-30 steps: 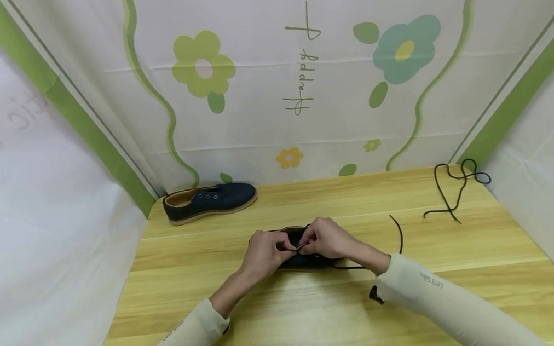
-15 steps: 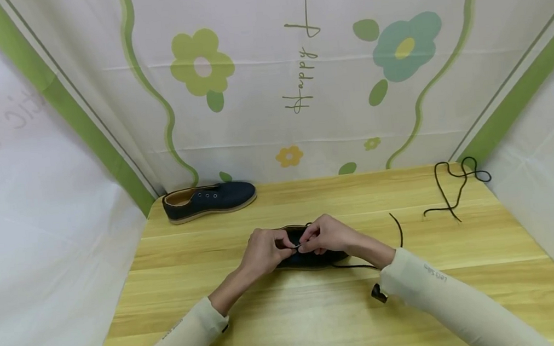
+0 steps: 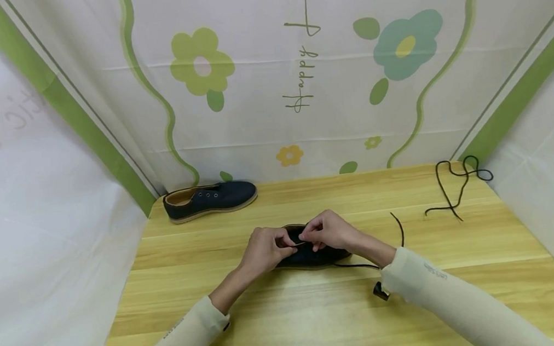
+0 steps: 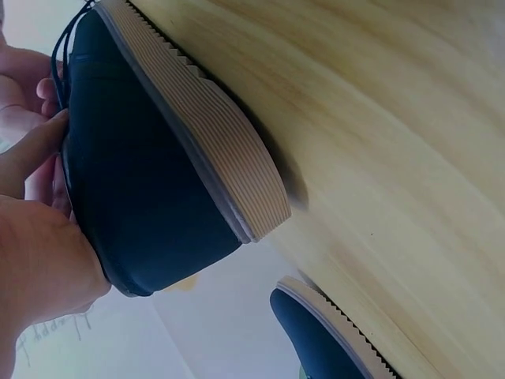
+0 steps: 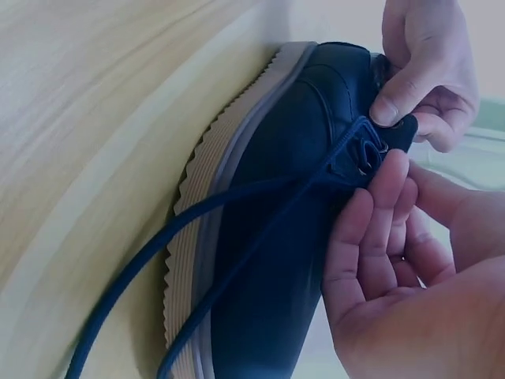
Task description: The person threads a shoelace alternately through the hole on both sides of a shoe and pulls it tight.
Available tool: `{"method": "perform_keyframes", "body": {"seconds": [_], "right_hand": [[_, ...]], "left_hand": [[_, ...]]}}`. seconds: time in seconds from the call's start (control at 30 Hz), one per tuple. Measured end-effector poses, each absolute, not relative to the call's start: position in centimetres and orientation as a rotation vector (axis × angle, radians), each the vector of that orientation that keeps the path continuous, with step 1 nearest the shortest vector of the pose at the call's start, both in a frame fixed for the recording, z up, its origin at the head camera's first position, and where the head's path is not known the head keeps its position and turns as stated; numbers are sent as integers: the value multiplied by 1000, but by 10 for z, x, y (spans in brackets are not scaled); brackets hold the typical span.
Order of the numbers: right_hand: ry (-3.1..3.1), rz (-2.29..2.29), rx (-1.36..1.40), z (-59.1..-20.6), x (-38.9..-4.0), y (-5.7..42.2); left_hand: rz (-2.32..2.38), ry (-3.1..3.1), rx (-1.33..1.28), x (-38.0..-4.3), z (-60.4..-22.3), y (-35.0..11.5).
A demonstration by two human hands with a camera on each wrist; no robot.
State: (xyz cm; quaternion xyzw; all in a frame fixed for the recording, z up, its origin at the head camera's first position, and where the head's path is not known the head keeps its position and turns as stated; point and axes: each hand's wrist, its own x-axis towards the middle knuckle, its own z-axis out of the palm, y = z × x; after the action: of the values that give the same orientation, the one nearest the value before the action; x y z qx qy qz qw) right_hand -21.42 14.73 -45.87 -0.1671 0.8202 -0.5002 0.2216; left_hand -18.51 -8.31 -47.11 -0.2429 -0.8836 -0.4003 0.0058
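Note:
A dark navy shoe with a ribbed tan sole stands on the table between both hands. With thumb and fingers, my left hand pinches the shoe's upper edge by the tongue. My right hand is over the eyelets, thumb and index finger together on a thin strand of the dark shoelace; its fingertips partly hide that strand. In the right wrist view the lace passes through eyelets, and two lengths drape down the shoe's side. The far side of the lacing is hidden.
A second navy shoe, unlaced, lies at the table's back left. Another black shoelace lies loosely looped at the back right. Part of the first shoe's lace trails on the wooden table. Printed fabric walls enclose the back and sides.
My right hand has shifted slightly up and right, its fingers spreading a little apart from my left fingertips. The left hand and the shoe stay nearly in place.

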Motion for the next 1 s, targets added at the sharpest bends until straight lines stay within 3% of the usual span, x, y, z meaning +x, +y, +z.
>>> {"method": "perform_keyframes", "body": {"seconds": [1.0], "right_hand": [[2425,-1406,-270,-464,-224,171]], "left_hand": [[-1214,-2810,-728,-186,-474,-83]]}}
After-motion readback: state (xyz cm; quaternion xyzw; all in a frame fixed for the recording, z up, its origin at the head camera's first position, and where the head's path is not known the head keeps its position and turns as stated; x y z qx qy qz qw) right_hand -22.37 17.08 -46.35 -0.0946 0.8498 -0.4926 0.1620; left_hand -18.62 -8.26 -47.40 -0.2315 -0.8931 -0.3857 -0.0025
